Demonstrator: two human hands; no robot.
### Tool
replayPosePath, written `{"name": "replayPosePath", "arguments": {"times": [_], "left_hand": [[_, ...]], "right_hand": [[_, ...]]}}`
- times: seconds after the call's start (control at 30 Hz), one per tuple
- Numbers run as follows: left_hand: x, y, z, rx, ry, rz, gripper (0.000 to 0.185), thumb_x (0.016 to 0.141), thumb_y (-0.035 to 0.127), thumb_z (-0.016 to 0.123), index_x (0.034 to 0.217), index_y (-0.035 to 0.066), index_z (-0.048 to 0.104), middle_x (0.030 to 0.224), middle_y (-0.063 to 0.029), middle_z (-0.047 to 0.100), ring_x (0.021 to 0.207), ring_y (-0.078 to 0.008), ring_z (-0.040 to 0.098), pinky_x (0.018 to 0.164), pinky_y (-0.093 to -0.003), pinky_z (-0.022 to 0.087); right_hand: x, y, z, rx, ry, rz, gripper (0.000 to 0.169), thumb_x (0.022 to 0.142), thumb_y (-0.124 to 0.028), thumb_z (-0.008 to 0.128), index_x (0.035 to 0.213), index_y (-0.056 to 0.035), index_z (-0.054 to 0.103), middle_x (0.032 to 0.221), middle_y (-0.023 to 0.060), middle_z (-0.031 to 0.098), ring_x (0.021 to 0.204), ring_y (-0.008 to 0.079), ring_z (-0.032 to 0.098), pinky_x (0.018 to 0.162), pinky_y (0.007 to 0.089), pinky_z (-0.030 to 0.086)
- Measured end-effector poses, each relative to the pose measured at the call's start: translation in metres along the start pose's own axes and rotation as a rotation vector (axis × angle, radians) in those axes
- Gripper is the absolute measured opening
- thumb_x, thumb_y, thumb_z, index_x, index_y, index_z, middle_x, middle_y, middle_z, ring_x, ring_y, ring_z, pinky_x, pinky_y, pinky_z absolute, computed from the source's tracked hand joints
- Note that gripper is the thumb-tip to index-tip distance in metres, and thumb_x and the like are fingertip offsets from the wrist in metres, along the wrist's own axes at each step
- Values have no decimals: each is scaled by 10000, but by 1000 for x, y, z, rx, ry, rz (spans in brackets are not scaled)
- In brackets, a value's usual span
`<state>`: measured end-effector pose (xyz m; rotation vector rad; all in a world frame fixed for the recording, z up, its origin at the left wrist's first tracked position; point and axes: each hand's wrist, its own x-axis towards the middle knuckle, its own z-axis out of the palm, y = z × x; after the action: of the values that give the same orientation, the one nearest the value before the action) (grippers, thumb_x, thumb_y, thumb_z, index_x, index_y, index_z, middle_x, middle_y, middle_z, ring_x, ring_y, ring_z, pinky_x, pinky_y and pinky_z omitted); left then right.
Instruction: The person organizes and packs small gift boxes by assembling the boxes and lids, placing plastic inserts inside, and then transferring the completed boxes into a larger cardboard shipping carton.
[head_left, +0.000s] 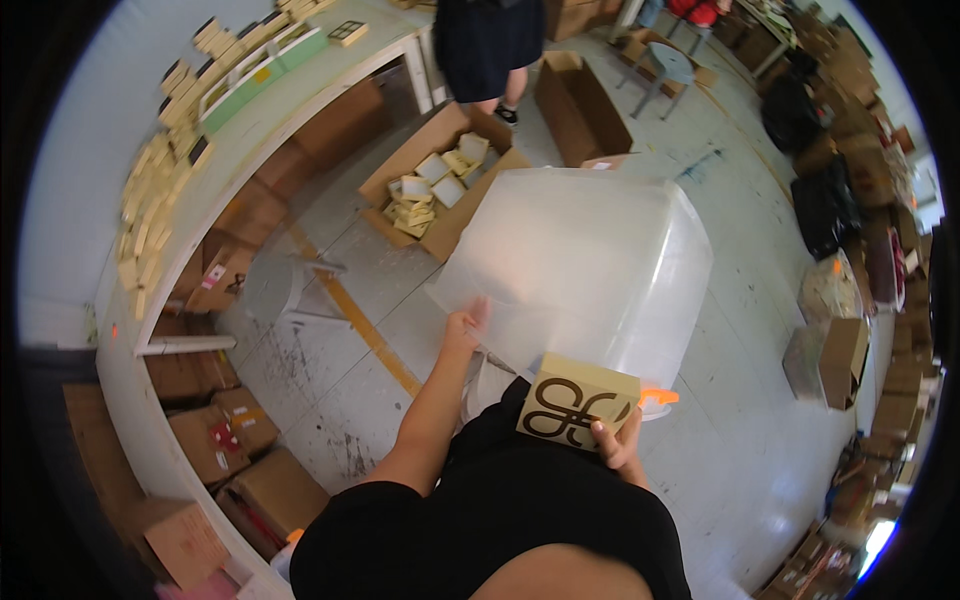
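Note:
My right hand (622, 444) holds a small cream box (566, 409) with a dark brown looped pattern, close to my body. Its thumb lies on the patterned face, and most of the other fingers are hidden. Before me is a large translucent plastic bin (577, 247), with an orange latch (660, 397) beside the cream box. At the near left edge of the bin, my left hand (469, 324) grips the rim, its fingers blurred and partly seen through the plastic.
Beyond the bin, an open carton (450, 217) contains several cream boxes. Another open carton (585, 112) stands near a person (491, 49). Left are a grey stool (274, 289) and a long table (382, 34) bearing stacked boxes. Cartons and black bags (825, 202) line the right side.

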<state>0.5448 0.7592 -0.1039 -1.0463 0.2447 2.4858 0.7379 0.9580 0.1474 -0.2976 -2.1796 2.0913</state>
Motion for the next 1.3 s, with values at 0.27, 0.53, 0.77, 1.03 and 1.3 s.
{"name": "replayPosePath", "arguments": {"times": [0.27, 0.53, 0.77, 1.03, 1.3], "left_hand": [[3, 0, -33, -94, 231, -36, 373, 509, -156, 292, 828, -46, 454, 958, -119, 513, 924, -311, 541, 708, -340, 514], [6, -32, -16, 162, 415, -81, 503, 492, -200, 285, 935, 13, 391, 899, -150, 509, 717, -307, 548, 521, -362, 444], [-19, -27, -53, 536, 272, -97, 600, 453, -213, 290, 1017, -16, 250, 755, -198, 475, 583, -274, 507, 420, -358, 359], [-52, -3, -57, 693, 153, -168, 741, 465, -152, 329, 1167, 18, 164, 762, -160, 469, 635, -225, 488, 558, -322, 403], [-56, -26, -12, 729, 346, 203, 636, 477, -163, 329, 1076, 50, 344, 997, -160, 480, 843, -298, 555, 729, -324, 472]], "right_hand": [[-13, 13, -22, 53, 171, 116, 501, 715, -334, 566, 1017, 51, 460, 924, 96, 540, 832, 163, 505, 737, 283, 408], [-54, 137, -71, 484, 762, 392, 434, 836, -344, 470, 1166, -70, 400, 1046, 27, 491, 939, 150, 469, 799, 283, 370], [-78, 185, -80, 1141, 1183, 936, 576, 740, -481, 468, 1222, -195, 334, 1185, 63, 358, 1132, 231, 258, 930, 476, 205], [-113, 272, -52, 1409, 1168, 1056, 587, 739, -529, 391, 1200, -166, 412, 1236, 50, 368, 1173, 309, 294, 918, 571, 234], [-107, 341, -31, 1505, 1196, 1009, 558, 789, -491, 327, 1216, -143, 416, 1212, 53, 455, 1108, 282, 431, 896, 465, 371]]}}
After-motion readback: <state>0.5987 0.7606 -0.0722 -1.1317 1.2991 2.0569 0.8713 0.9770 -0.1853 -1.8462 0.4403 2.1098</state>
